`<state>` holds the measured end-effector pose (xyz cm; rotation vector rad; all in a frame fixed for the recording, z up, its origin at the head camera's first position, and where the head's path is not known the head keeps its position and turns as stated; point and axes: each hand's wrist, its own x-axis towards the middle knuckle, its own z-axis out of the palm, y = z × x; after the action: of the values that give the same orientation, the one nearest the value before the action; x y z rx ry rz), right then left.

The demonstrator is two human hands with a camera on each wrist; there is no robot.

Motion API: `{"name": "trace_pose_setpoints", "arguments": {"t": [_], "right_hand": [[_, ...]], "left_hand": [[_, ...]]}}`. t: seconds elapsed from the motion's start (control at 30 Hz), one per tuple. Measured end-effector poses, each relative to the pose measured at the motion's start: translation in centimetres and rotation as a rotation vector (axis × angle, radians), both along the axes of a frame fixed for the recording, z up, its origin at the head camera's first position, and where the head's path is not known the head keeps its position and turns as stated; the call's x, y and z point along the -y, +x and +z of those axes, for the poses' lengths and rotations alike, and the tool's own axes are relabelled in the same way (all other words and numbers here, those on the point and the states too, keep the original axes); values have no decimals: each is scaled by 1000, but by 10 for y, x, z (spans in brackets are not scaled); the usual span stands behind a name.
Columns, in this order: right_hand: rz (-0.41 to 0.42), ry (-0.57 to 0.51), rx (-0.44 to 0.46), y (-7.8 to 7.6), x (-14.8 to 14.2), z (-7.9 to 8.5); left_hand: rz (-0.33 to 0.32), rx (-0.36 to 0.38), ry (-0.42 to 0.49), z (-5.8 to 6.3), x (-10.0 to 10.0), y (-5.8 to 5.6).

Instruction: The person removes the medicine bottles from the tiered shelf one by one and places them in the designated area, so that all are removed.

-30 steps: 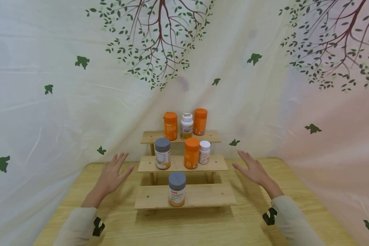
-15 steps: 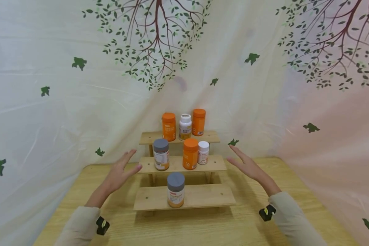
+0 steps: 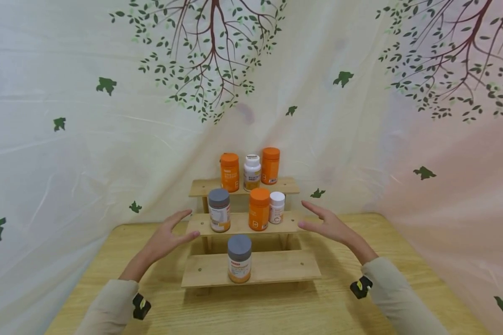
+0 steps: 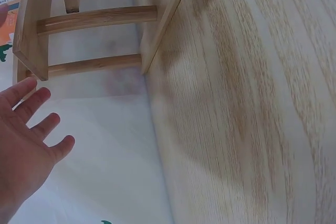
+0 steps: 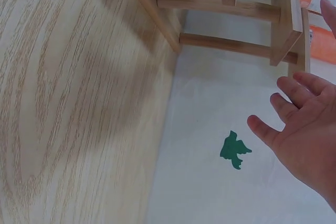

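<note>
A three-tier wooden stand (image 3: 276,269) holds supplement bottles. On its top tier a white bottle (image 3: 252,175) stands between two orange ones. The middle tier bears a grey-lidded jar (image 3: 220,212), an orange bottle (image 3: 259,212) and a small white bottle (image 3: 276,209). Another grey-lidded jar (image 3: 239,260) is alone on the bottom tier. My left hand (image 3: 162,241), fingers extended and thumb apart, is at the stand's left side, near the middle tier's end. Opposite it, my right hand (image 3: 332,227) is held the same way by the right end. Both hands hold nothing.
The stand rests on a light wooden table (image 3: 243,314). Behind it hangs a pale curtain (image 3: 339,153) printed with branches and green leaves. A small black device (image 3: 141,306) sits on the left wrist, another black device (image 3: 361,287) on the right.
Both hands have moved inward toward the ends of the stand, and their palms have turned to face each other. The bottles stay in their places; the head view has shifted slightly.
</note>
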<state>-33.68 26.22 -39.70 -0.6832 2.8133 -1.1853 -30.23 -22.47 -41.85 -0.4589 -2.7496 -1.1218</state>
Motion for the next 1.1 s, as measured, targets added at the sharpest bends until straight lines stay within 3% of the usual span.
{"name": "trace_pose_setpoints", "arguments": {"t": [0.5, 1.1], "right_hand": [[53, 47, 0, -2, 9, -2], [67, 57, -39, -6, 9, -3]], "left_hand": [[-29, -77, -14, -7, -4, -10], [-43, -112, -36, -4, -3, -11]]}}
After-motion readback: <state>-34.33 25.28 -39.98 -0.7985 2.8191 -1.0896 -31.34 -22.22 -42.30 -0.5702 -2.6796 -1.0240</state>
